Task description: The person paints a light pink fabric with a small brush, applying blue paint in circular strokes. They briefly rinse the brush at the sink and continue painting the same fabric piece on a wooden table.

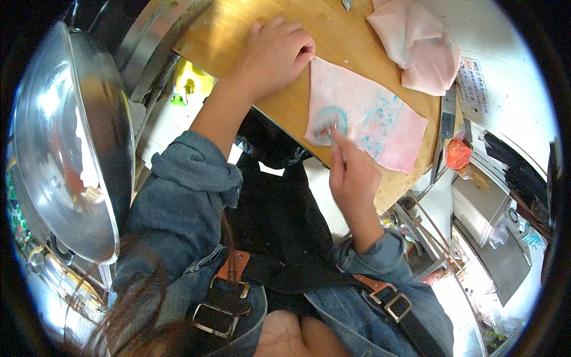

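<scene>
A flat, pale pink piece with blue-green marks, cloth or animal skin, I cannot tell which (357, 98), lies on a wooden board (276, 107). My left hand (279, 56) rests on the board at its upper left corner, with thumb and finger pinching that corner. Over the lower left part, inside a blue-green ring, my right hand (354, 165) grips a small tool, blurred, with something red and grey at its tip (328, 129). Its exact kind cannot be told. A folded pink piece of similar look (415, 44) lies at the board's upper right edge.
A large metal wok (67, 143) stands at the left. Beyond the board's right edge are a printed sheet (473, 85), a red plastic bundle (457, 153) and metal shelving. A yellow item (192, 82) shows below the board's left edge.
</scene>
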Tool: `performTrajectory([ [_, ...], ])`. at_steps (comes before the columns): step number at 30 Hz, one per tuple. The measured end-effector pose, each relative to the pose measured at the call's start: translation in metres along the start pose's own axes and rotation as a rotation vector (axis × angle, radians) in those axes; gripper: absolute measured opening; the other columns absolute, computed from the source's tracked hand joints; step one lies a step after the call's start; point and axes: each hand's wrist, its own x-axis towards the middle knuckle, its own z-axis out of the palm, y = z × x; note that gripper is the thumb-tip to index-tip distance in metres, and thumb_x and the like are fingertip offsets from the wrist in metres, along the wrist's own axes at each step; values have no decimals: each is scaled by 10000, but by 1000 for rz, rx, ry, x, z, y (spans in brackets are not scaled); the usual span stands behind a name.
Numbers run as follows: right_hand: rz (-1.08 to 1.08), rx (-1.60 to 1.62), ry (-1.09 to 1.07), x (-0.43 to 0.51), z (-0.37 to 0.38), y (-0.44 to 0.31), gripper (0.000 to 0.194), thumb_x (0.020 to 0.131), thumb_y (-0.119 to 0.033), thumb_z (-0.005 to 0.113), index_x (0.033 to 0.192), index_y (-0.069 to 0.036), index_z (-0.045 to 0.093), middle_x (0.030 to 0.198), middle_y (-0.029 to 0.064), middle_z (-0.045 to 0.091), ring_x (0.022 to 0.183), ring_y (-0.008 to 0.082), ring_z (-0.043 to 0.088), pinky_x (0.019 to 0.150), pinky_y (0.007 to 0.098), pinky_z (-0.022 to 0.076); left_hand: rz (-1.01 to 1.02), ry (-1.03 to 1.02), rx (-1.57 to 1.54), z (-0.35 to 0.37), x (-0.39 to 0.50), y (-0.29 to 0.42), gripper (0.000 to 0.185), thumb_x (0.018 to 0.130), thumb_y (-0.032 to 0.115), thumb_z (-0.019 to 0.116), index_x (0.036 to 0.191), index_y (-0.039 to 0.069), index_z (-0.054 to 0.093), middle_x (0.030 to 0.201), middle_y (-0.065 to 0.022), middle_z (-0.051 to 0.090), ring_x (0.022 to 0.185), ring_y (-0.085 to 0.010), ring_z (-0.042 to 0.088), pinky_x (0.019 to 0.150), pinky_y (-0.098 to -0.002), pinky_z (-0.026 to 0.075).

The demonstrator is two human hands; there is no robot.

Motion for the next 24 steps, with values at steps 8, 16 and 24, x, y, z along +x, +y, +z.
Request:
performTrajectory([
  [8,-92,-137,-105,-15,-11,7,313,885,-136,629,1194,-155,676,671,93,631,547,237,611,525,360,479,27,63,41,3,-1,-4,62,827,236,652,818,176,639,863,29,610,911,-224,563,795,-446,376],
  [16,379,177,-107,-24,-55,22,239,968,-161,575,1173,-51,628,707,67,593,551,115,506,534,275,432,191,19,101,10,-52,40,512,824,316,666,1297,149,566,1385,-55,535,1315,-262,462,1065,-503,320],
  [24,789,964,-182,-27,-56,60,241,970,-145,581,1180,-31,607,760,-66,520,609,-4,347,528,170,263,123,-438,86,-1,-119,84,846,824,536,606,1474,61,346,1578,-84,268,1462,-232,242,1144,-616,104],
])
